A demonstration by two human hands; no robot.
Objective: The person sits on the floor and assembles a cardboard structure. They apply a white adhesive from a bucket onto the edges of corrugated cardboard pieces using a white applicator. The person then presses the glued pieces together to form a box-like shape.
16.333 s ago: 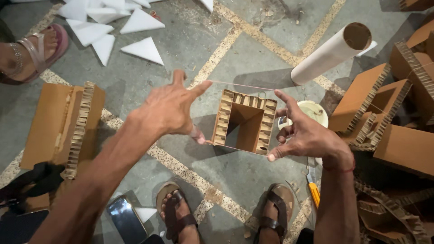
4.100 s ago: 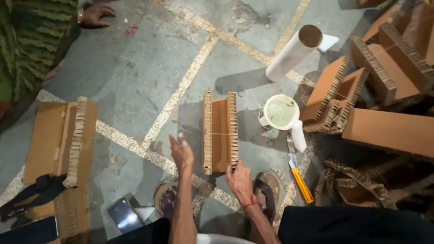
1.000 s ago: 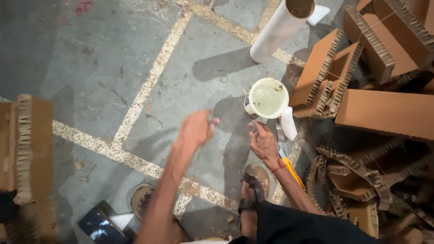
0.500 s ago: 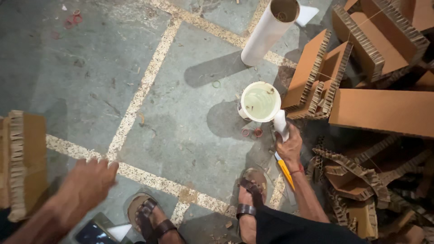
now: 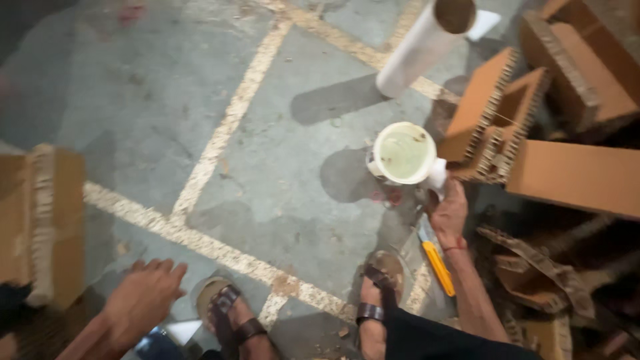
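My right hand (image 5: 450, 212) reaches forward beside my right foot and closes on the lower end of a small white bottle (image 5: 437, 175). The bottle stands against a white round tub (image 5: 402, 153) holding pale liquid. My left hand (image 5: 143, 300) hovers low at the bottom left with its fingers spread and nothing in it. It is just right of a flat honeycomb cardboard piece (image 5: 47, 223) on the floor. A yellow utility knife (image 5: 437, 263) lies under my right forearm.
A white cardboard tube (image 5: 420, 50) lies at the top. Honeycomb cardboard boxes (image 5: 500, 117) and panels (image 5: 573, 177) pile up on the right, with scraps (image 5: 540, 267) below. My sandalled feet (image 5: 373, 300) rest on the painted concrete floor (image 5: 220, 147).
My left hand has swung from the middle down to the bottom left, near the cardboard piece. My right hand has moved up to the white bottle beside the tub.
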